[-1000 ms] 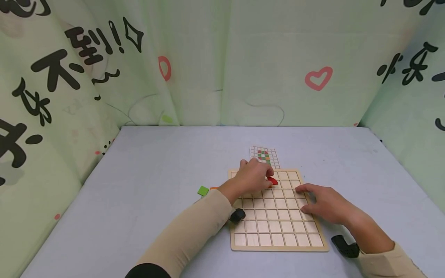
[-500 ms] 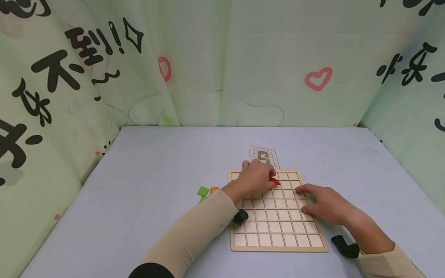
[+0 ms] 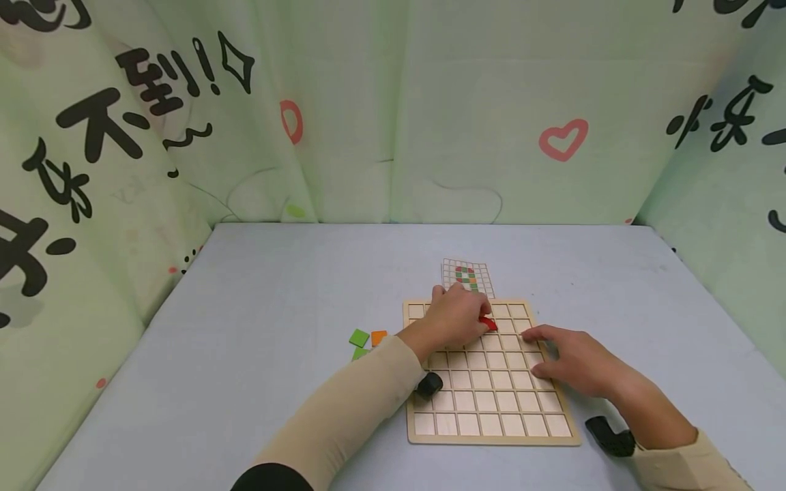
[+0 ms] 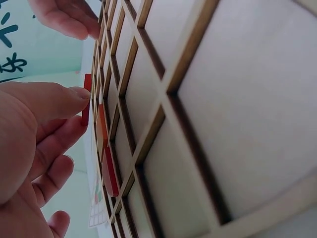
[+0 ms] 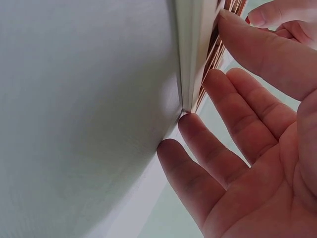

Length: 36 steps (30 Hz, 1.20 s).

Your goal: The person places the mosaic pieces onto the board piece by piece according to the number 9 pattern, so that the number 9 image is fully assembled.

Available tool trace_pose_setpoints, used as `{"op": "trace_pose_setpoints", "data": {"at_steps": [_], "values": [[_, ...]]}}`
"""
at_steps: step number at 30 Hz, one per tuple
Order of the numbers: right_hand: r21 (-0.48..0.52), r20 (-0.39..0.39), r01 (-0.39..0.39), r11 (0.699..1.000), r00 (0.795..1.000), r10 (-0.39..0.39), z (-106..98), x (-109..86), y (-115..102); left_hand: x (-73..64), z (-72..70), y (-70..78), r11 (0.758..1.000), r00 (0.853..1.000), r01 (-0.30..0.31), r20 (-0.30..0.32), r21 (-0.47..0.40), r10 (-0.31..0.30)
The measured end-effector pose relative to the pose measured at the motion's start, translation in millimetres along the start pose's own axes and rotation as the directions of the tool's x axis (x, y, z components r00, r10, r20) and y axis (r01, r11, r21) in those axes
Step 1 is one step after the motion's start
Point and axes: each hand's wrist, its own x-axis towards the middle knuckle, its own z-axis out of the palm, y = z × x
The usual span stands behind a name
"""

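My left hand (image 3: 456, 315) reaches over the far part of a wooden grid board (image 3: 491, 440). Its thumb and a finger pinch a small red tile with a curved edge (image 3: 489, 324); in the left wrist view this red tile (image 4: 86, 82) stands on edge right at the grid. Two more tiles sit in the grid there, an orange-red one (image 4: 102, 124) and a red one (image 4: 110, 173), hidden behind the hand in the head view. On the board's right edge, my right hand (image 3: 574, 358) rests with fingers spread and relaxed, holding nothing; its thumb touches the frame in the right wrist view.
Beyond the board lies a card with a printed grid pattern (image 3: 482, 271). Left of the board are a green tile (image 3: 359, 337), an orange tile (image 3: 378, 336) and another green tile (image 3: 359, 353), partly behind the left sleeve. A printed curtain (image 3: 344, 170) surrounds the table.
My left hand has shifted slightly right and nearer with the red tile, which has turned a little. More of the loose tiles now shows past the sleeve. My right hand stays put.
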Motion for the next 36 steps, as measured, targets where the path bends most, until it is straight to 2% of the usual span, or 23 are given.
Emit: {"op": "trace_pose_setpoints", "data": {"at_steps": [25, 36], "values": [[-0.002, 0.003, -0.005, 1.000, 1.000, 0.005, 0.2, 0.8, -0.7, 3.0, 3.5, 2.4, 0.999, 1.000, 0.015, 0.005, 0.051, -0.015], [-0.001, 0.011, -0.017, 1.000, 1.000, 0.017, 0.4, 0.7, 0.3, 4.3, 4.8, 3.7, 0.999, 1.000, 0.021, 0.014, 0.024, -0.021]]}}
